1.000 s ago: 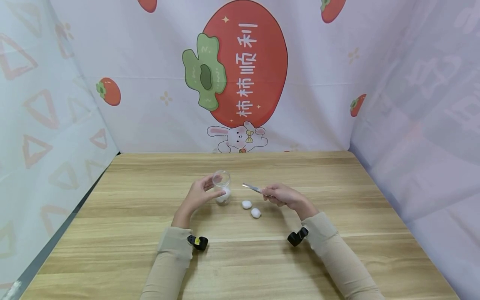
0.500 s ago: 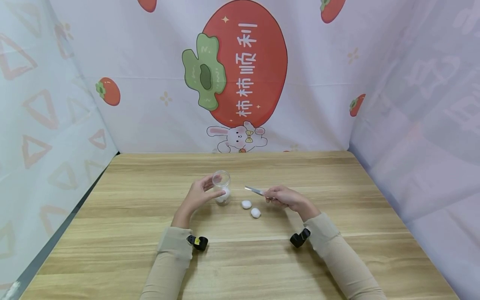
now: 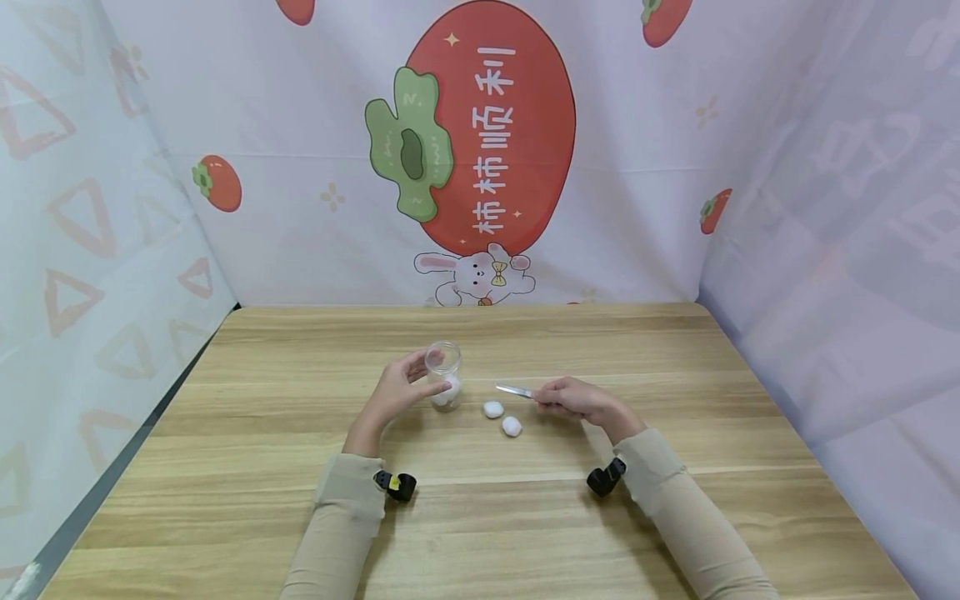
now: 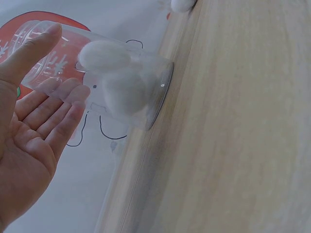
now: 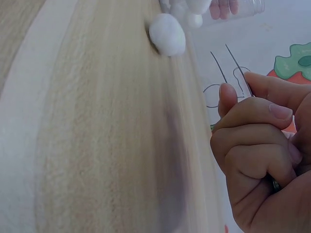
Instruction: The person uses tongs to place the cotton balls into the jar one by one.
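Note:
A clear open-topped jar (image 3: pixel 444 358) stands upright on the table, with white cotton balls (image 4: pixel 124 92) in its lower part. My left hand (image 3: pixel 397 392) holds it from the left, thumb on the near side and fingers around the far side. To the right, my right hand (image 3: pixel 573 397) pinches metal tweezers (image 3: pixel 513 390) between thumb and forefinger, the other fingers curled in. The tweezers' tips point left toward the jar; in the right wrist view they are spread with nothing between them. Below them lie two loose cotton balls, one farther left (image 3: pixel 493 409) and one nearer (image 3: pixel 512 426).
The wooden table (image 3: pixel 480 533) reaches back to a white patterned cloth (image 3: pixel 300 250), with more cloth at both sides. A black camera mount sits on each wrist, the left one (image 3: pixel 401 486) and the right one (image 3: pixel 606 477), above the table.
My right hand has drawn back slightly right and toward me with the tweezers, whose tips now sit lower and lie flatter. My left hand, the jar and the loose cotton balls have stayed put.

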The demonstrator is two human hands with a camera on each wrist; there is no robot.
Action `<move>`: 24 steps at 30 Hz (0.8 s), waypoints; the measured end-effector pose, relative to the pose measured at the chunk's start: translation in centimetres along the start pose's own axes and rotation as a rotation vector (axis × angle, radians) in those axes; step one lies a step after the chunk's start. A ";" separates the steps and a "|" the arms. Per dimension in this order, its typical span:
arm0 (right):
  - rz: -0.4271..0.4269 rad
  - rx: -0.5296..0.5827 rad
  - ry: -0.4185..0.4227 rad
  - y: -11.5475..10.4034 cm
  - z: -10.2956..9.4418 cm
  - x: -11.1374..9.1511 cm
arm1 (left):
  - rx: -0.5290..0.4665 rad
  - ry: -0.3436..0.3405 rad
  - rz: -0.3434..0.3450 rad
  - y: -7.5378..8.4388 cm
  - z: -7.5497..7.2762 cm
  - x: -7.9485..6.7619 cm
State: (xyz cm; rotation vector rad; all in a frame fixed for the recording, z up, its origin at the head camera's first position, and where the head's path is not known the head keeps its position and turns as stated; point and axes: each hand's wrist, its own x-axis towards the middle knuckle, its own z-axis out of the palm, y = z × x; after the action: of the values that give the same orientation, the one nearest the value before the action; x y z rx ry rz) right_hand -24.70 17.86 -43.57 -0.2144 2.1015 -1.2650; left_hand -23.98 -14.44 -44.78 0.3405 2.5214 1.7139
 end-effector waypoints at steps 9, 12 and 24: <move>0.005 0.002 -0.040 0.6 -0.2 0.0 | -0.005 0.000 -0.004 0.0 0.0 -0.1; 0.008 -0.026 -0.059 0.8 -0.3 0.1 | -0.006 0.001 -0.006 0.0 0.1 -0.1; 0.041 -0.067 -0.069 1.6 -0.5 0.1 | -0.003 0.001 -0.007 0.0 0.1 0.0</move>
State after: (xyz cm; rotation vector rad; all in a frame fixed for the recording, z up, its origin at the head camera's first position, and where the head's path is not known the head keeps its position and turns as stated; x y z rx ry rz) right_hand -24.79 19.00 -44.77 -0.2398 2.0806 -1.1490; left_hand -23.95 -14.32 -44.80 0.3308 2.5173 1.7163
